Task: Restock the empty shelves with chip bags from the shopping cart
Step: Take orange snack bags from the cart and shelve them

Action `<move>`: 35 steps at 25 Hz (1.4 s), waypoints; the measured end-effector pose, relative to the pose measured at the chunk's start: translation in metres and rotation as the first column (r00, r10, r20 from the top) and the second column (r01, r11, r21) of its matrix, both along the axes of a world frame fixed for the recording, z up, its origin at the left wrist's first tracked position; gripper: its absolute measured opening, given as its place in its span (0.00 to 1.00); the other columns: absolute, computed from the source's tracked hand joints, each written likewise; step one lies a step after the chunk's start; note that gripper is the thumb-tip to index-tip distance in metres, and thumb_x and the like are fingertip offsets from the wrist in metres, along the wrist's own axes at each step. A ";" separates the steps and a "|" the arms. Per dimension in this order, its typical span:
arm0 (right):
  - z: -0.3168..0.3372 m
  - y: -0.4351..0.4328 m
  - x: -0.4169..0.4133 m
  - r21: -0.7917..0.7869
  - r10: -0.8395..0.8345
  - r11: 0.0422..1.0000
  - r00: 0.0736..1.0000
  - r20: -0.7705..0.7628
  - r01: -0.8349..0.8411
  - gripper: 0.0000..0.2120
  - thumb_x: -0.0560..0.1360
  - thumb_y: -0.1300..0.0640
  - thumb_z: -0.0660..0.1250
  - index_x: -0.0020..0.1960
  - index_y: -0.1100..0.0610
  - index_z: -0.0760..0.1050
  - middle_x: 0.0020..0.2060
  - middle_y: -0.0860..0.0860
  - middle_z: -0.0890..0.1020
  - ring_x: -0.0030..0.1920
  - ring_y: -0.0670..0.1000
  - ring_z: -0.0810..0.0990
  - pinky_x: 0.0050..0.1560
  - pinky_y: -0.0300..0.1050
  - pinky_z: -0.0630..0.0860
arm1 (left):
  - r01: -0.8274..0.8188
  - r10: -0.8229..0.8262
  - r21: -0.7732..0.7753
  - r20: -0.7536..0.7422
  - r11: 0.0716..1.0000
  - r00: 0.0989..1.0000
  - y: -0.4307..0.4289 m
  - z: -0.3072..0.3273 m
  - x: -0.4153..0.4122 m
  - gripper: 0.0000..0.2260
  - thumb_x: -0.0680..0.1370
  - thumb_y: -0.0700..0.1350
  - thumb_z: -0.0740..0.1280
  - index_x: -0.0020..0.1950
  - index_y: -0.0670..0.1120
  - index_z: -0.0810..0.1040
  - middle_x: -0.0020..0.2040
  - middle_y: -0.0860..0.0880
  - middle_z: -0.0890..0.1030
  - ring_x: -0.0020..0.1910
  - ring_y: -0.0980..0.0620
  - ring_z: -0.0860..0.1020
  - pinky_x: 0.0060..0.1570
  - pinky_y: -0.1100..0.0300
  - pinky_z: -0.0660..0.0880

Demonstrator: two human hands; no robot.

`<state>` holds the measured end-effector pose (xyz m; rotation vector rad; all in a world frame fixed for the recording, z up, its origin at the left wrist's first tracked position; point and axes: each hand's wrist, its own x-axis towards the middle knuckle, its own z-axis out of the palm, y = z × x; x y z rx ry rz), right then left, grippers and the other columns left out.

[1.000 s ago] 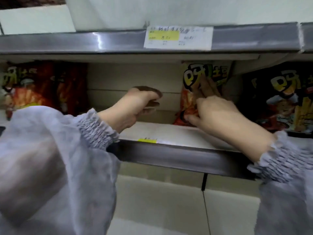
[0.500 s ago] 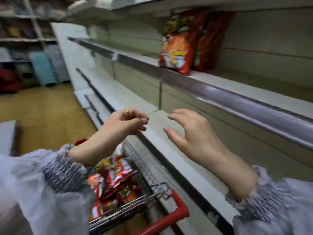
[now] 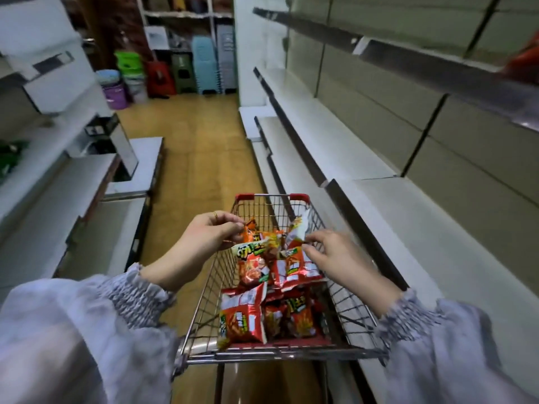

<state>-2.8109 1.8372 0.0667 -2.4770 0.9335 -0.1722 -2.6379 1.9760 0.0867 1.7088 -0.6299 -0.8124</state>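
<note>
Red chip bags (image 3: 252, 266) hang top-up, pinched by left hand (image 3: 204, 243) and right hand (image 3: 335, 258).

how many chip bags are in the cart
6 clear in the cart: orange bag pinched by the left hand, white-backed bag pinched by the right hand, green-topped bag and label-side bag between them, near-left bag and near-right bag closest. More probably hidden underneath.

Lilac sleeves (image 3: 73, 330), smocked cuffs (image 3: 131, 293), seemingly gold ring (image 3: 215, 214)

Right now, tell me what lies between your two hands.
Head view: a heap of red chip bags in the shopping cart lies between the left hand and right hand.
</note>
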 end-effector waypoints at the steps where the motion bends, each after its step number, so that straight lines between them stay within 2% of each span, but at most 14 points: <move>1: -0.010 -0.005 0.013 0.031 0.000 1.000 1.000 -0.006 0.000 0.16 0.78 0.51 0.61 0.62 0.56 0.75 0.59 0.53 0.79 0.58 0.53 0.77 0.57 0.48 0.74 | -0.009 0.010 0.010 -0.010 1.000 1.000 -0.004 -0.006 0.010 0.04 0.77 0.37 0.64 0.49 0.40 0.79 0.38 0.47 0.80 0.37 0.55 0.77 0.35 0.68 0.74; 5: -0.055 -0.029 0.059 0.090 0.012 0.996 0.999 -0.040 -0.008 0.15 0.78 0.52 0.62 0.60 0.57 0.77 0.55 0.55 0.81 0.55 0.54 0.78 0.53 0.43 0.74 | -0.043 0.046 0.048 -0.052 0.998 0.998 -0.023 -0.036 0.041 0.04 0.78 0.37 0.64 0.46 0.42 0.78 0.38 0.48 0.79 0.37 0.54 0.77 0.40 0.63 0.72; 8: -0.094 -0.042 0.089 0.143 0.045 0.989 0.994 -0.097 -0.031 0.15 0.78 0.53 0.62 0.62 0.58 0.76 0.58 0.54 0.80 0.58 0.54 0.77 0.52 0.40 0.70 | -0.055 0.067 0.103 -0.115 0.993 0.991 -0.035 -0.069 0.056 0.04 0.78 0.37 0.64 0.45 0.43 0.77 0.38 0.48 0.79 0.38 0.54 0.77 0.41 0.62 0.71; 11: -0.144 -0.048 0.111 0.228 0.088 0.973 0.978 -0.188 -0.044 0.16 0.78 0.53 0.61 0.63 0.59 0.75 0.55 0.57 0.81 0.55 0.55 0.78 0.44 0.40 0.67 | -0.072 0.104 0.174 -0.181 0.982 0.978 -0.043 -0.106 0.069 0.06 0.78 0.37 0.63 0.43 0.44 0.77 0.39 0.49 0.79 0.37 0.54 0.76 0.40 0.63 0.71; 14: -0.201 -0.051 0.129 0.352 0.107 0.936 0.957 -0.270 -0.006 0.20 0.77 0.51 0.64 0.64 0.60 0.72 0.57 0.58 0.80 0.56 0.57 0.77 0.50 0.44 0.72 | -0.067 0.128 0.241 -0.248 0.968 0.960 -0.051 -0.139 0.079 0.06 0.78 0.37 0.63 0.43 0.44 0.76 0.39 0.49 0.79 0.36 0.54 0.76 0.37 0.65 0.72; 17: -0.253 -0.047 0.139 0.592 0.069 0.794 0.946 -0.317 0.141 0.39 0.69 0.44 0.72 0.72 0.59 0.60 0.66 0.54 0.72 0.65 0.56 0.71 0.64 0.46 0.69 | -0.063 0.149 0.281 -0.296 0.958 0.943 -0.060 -0.164 0.085 0.06 0.78 0.35 0.62 0.44 0.43 0.75 0.39 0.48 0.78 0.36 0.54 0.75 0.36 0.66 0.72; 19: -0.285 -0.036 0.141 0.751 -0.043 0.590 0.940 -0.338 0.297 0.51 0.61 0.42 0.77 0.73 0.58 0.54 0.66 0.52 0.71 0.66 0.55 0.71 0.66 0.48 0.68 | -0.081 0.174 0.286 -0.318 0.955 0.932 -0.065 -0.177 0.087 0.05 0.78 0.35 0.62 0.46 0.42 0.75 0.40 0.48 0.77 0.36 0.54 0.75 0.38 0.64 0.72; 20: -0.303 -0.030 0.139 0.795 -0.104 0.501 0.935 -0.338 0.343 0.55 0.55 0.41 0.80 0.72 0.57 0.56 0.65 0.52 0.74 0.64 0.55 0.74 0.65 0.51 0.70 | -0.089 0.186 0.288 -0.330 0.953 0.926 -0.068 -0.182 0.088 0.04 0.78 0.35 0.62 0.47 0.41 0.75 0.40 0.47 0.77 0.36 0.54 0.75 0.38 0.64 0.72; 21: -0.321 -0.024 0.137 0.817 -0.156 0.447 0.931 -0.331 0.365 0.55 0.50 0.41 0.81 0.69 0.56 0.61 0.62 0.52 0.77 0.61 0.53 0.77 0.63 0.52 0.73 | -0.090 0.192 0.294 -0.340 0.952 0.920 -0.070 -0.187 0.090 0.03 0.78 0.35 0.62 0.49 0.41 0.74 0.39 0.47 0.76 0.36 0.54 0.74 0.37 0.65 0.72; 23: -0.326 -0.017 0.138 0.830 -0.233 0.439 0.936 -0.264 0.344 0.38 0.54 0.52 0.81 0.61 0.56 0.71 0.57 0.51 0.81 0.55 0.51 0.80 0.60 0.51 0.75 | -0.080 0.194 0.315 -0.349 0.946 0.917 -0.074 -0.192 0.093 0.04 0.78 0.36 0.62 0.51 0.41 0.74 0.40 0.48 0.76 0.37 0.54 0.74 0.35 0.67 0.72; 25: -0.312 -0.025 0.141 0.766 -0.248 0.556 0.944 -0.219 0.323 0.20 0.62 0.61 0.77 0.51 0.53 0.75 0.52 0.52 0.83 0.51 0.51 0.81 0.57 0.50 0.77 | -0.067 0.190 0.342 -0.340 0.937 0.921 -0.078 -0.195 0.096 0.02 0.79 0.37 0.62 0.50 0.42 0.74 0.40 0.48 0.76 0.38 0.53 0.75 0.33 0.67 0.72; 30: -0.223 -0.075 0.149 0.536 -0.242 0.813 0.969 -0.049 0.230 0.20 0.65 0.55 0.76 0.53 0.55 0.73 0.45 0.50 0.82 0.46 0.52 0.81 0.49 0.49 0.78 | -0.069 0.213 0.386 -0.343 0.920 0.915 -0.095 -0.194 0.091 0.08 0.80 0.48 0.62 0.46 0.45 0.73 0.43 0.48 0.76 0.44 0.49 0.76 0.43 0.57 0.71; 33: -0.169 -0.081 0.145 0.124 -0.196 0.976 0.967 0.162 0.177 0.24 0.68 0.54 0.73 0.62 0.53 0.71 0.52 0.51 0.80 0.51 0.54 0.79 0.49 0.47 0.75 | -0.074 0.236 0.370 -0.415 0.926 0.879 -0.107 -0.181 0.087 0.20 0.77 0.59 0.61 0.58 0.43 0.73 0.51 0.45 0.76 0.49 0.48 0.77 0.47 0.53 0.76; 35: -0.164 -0.072 0.141 -0.277 0.045 0.960 0.953 0.299 0.041 0.25 0.67 0.54 0.70 0.63 0.56 0.69 0.55 0.56 0.80 0.53 0.58 0.78 0.49 0.50 0.75 | -0.053 0.214 0.282 -0.578 0.958 0.788 -0.114 -0.171 0.087 0.26 0.75 0.64 0.59 0.63 0.47 0.71 0.54 0.43 0.75 0.52 0.45 0.77 0.49 0.47 0.78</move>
